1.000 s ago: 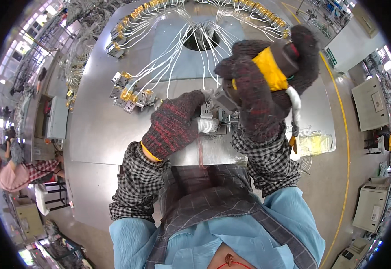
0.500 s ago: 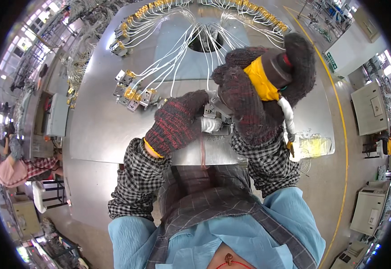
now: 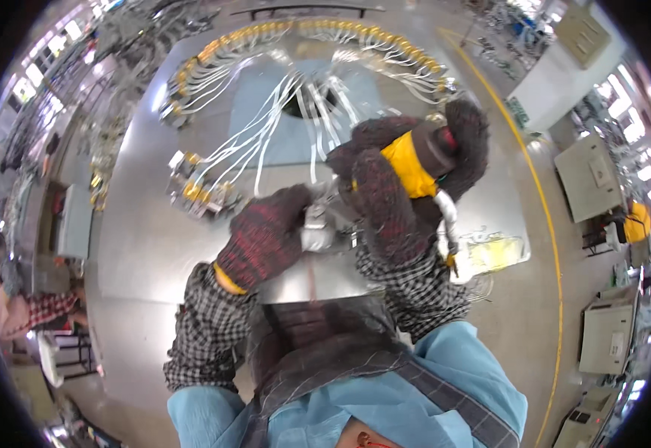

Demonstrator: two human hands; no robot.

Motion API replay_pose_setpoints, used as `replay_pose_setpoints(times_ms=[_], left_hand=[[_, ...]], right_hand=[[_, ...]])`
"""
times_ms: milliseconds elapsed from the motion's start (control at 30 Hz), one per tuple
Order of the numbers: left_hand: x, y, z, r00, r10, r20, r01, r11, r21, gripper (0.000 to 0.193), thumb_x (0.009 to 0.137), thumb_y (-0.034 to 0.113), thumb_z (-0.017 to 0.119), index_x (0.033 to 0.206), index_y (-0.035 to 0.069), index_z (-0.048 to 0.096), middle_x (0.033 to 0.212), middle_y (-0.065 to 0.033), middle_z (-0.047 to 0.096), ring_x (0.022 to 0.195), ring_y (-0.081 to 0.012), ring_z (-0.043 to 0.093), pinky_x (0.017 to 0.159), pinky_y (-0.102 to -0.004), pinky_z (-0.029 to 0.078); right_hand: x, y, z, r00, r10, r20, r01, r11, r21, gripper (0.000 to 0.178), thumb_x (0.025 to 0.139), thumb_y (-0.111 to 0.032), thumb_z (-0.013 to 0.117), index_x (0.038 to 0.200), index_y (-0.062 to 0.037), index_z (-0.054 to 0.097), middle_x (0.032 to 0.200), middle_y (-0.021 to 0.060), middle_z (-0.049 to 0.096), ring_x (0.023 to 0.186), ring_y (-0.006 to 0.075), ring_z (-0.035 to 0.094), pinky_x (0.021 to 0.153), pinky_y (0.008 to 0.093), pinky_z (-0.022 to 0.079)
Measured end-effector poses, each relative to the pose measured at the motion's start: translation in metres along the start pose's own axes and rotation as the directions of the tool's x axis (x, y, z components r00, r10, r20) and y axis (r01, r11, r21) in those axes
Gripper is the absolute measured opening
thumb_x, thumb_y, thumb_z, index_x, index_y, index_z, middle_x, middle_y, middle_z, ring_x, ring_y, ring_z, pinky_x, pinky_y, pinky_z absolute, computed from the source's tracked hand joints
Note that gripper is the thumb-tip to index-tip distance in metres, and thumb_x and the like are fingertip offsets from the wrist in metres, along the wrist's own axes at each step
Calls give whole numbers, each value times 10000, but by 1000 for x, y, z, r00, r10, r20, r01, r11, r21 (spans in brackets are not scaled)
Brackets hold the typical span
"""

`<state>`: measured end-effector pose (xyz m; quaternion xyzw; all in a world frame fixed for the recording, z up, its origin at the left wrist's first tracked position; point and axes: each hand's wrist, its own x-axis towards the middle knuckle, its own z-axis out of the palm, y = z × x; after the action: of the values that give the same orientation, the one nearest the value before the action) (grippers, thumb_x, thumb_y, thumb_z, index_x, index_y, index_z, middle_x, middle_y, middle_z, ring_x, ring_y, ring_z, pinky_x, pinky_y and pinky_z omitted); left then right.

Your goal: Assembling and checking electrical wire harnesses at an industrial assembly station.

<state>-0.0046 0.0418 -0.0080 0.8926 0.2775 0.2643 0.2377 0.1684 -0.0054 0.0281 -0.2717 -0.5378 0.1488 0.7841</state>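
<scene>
My gloved right hand [image 3: 389,201] is closed round a dark cylindrical power tool [image 3: 436,151] with yellow tape round its body and a white-wrapped cord. The tool's grey front end points at a small metal fixture by the table's near edge. My gloved left hand [image 3: 265,235] is closed at the fixture's left side; its fingertips are hidden, and I cannot make out what they hold. A whitish wrapped part [image 3: 318,230] of the fixture shows between the hands. White cables [image 3: 265,142] run from a dark round hole in the table toward the hands and outward.
Gold-coloured connectors [image 3: 254,31] form an arc along the far side of the metal table [image 3: 142,246]. More metal connector blocks [image 3: 202,193] stand left of my hands. A yellow-and-clear packet [image 3: 493,254] lies at the right edge. Another person [image 3: 23,302] sits far left.
The whole view has shifted, with the table and both hands now lower and further left in it. Both hands keep their places at the fixture, and the tool stays in my right hand.
</scene>
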Motion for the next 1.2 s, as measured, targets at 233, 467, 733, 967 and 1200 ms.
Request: replay_pose_setpoints(times_ms=[233, 467, 733, 967, 1200], left_hand=[[3, -4, 2, 996, -66, 55, 72, 990, -119, 628, 785, 463, 846, 1263, 96, 669, 1026, -154, 740, 899, -353, 738, 762, -445, 578], [1, 0, -3, 991, -113, 72, 111, 993, 26, 674, 772, 485, 852, 1289, 95, 662, 1032, -166, 743, 929, -355, 736, 796, -457, 574], [5, 8, -16, 985, -62, 161, 70, 997, -43, 681, 775, 430, 859, 1291, 37, 650, 1093, -209, 734, 1015, -377, 729, 854, -465, 577], [14, -1, -42, 823, -303, 481, -208, 627, 751, 381, 829, 261, 739, 1178, 106, 737, 1138, -125, 735, 1113, -332, 673, 961, -465, 516], [11, -24, -13, 897, -179, 403, -185, 676, 713, 237, 873, 269, 680, 1048, 144, 780, 1047, -136, 752, 1016, -330, 711, 872, -498, 546]], right_hand=[[-2, 2, -1, 997, -48, 54, 49, 998, -32, 783, 843, 81, 719, 1527, -31, 352, 1165, 115, 599, 986, 211, 686, 827, 361, 591], [-4, -15, -1, 858, 513, 20, -467, 763, 447, 481, 953, -72, 710, 1387, -48, 505, 1018, 105, 678, 767, 149, 682, 647, 268, 593], [-2, -14, 2, 981, 157, -110, -153, 987, 46, 626, 924, -60, 738, 1461, -109, 422, 1023, 138, 679, 766, 204, 692, 669, 347, 620], [0, -16, 11, 979, 85, -187, -90, 996, -16, 872, 855, 32, 782, 1561, -166, 309, 1047, 179, 668, 789, 266, 701, 708, 439, 647], [-5, 0, -9, 999, -32, 21, 35, 983, -179, 714, 831, -38, 829, 1448, -37, 471, 1238, 145, 637, 1109, 240, 653, 936, 398, 577]])
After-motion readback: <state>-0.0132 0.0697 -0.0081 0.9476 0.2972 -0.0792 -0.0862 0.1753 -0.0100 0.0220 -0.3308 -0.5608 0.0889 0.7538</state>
